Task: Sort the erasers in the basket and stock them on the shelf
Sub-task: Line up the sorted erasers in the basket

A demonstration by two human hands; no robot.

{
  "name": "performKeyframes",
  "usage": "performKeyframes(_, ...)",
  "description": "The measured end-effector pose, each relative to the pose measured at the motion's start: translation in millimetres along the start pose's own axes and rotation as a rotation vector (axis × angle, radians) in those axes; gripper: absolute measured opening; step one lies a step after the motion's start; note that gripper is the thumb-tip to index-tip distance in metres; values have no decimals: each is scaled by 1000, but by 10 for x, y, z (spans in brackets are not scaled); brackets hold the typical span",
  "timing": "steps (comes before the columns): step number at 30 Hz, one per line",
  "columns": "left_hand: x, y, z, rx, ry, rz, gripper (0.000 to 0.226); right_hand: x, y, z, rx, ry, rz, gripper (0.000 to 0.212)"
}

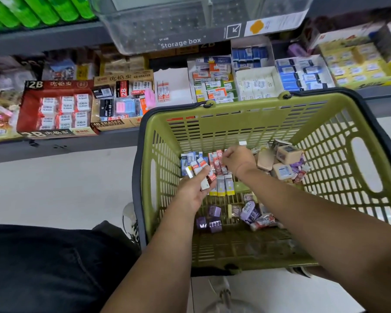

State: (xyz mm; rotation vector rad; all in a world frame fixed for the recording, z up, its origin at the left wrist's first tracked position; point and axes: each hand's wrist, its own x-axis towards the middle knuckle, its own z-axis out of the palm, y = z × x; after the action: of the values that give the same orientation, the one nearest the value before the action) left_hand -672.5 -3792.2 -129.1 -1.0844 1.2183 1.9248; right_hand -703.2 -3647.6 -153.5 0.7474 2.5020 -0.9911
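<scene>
Sorting erasers [221, 185] by kind, low inside the green basket [235, 114], well short of any stocking. Gripping, in left hand [191, 190], a small fan of white erasers with coloured ends [199, 170], thumb laid across them. Pinching, with curled right hand [237, 159], at the top of a red-sleeved eraser [219, 160] standing in the row just beside the fan.

Also noted in the basket:
- blue-sleeved pieces [187, 159] toward the left wall
- tan blocks [288, 154] at far right
- purple packs [212, 219] nearest the body, apart from the rows

Beyond the far rim, a shelf [66, 145] carrying open boxes:
- red 2B box [29, 114]
- 4B box [120, 125]
- nearly empty white box [178, 86] with a few red-and-white pieces inside

Judged step: gathering one kind into a handful. Next move likely calls for lifting the pinched piece clear without toppling its neighbours. After that, matching sleeves to a box, possibly the white one. Print too blurred to confirm.
</scene>
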Motion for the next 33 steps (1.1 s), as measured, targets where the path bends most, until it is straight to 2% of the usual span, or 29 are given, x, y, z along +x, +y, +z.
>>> performKeyframes(2, -7, -2, 10, 28, -30, 16, 27, -50, -7, -51, 227, -126, -16, 19)
performKeyframes(4, -25, -18, 35, 86, -70, 37, 24, -155, -23, -107, 424, -350, 30, 29)
performKeyframes(7, -71, -42, 75, 232, -104, 42, 37, -254, 41, -174, 535, -506, 100, 15)
performKeyframes(9, -107, -50, 93, 275, -103, 34, 63, -232, 122, -257, 566, -475, 132, 12)
performKeyframes(11, -100, -58, 92, 242, -84, 37, 84, -146, 207, -361, 551, -343, 196, 18)
performKeyframes(12, -88, -53, 91, 214, -74, 38, 86, -86, 240, -401, 519, -252, 243, 19)
performKeyframes(15, -56, -40, 97, 183, -52, 26, 66, 80, 303, -434, 368, -65, 308, 22)
performKeyframes(19, -40, -43, 89, 190, -34, -12, 39, 194, 269, -299, 86, -23, 139, 28)
performKeyframes(21, -40, -33, 92, 171, -26, -23, 24, 194, 179, -228, -53, 20, 125, 25)
performKeyframes(23, -36, -23, 96, 150, -24, -25, 15, 209, 95, -168, -79, 68, 151, 19)
performKeyframes(26, -39, -12, 104, 130, -41, -25, 12, 246, 82, -165, -59, 60, 163, 15)
performKeyframes(29, -48, -8, 114, 91, -78, -24, 11, 270, 150, -245, -66, -25, 132, 23)
performKeyframes(32, -44, -9, 104, 50, -100, -8, 21, 218, 151, -327, -57, -49, 83, 23)
performKeyframes(33, -36, -15, 92, 43, -110, -4, 17, 186, 134, -351, -15, -53, 58, 22)
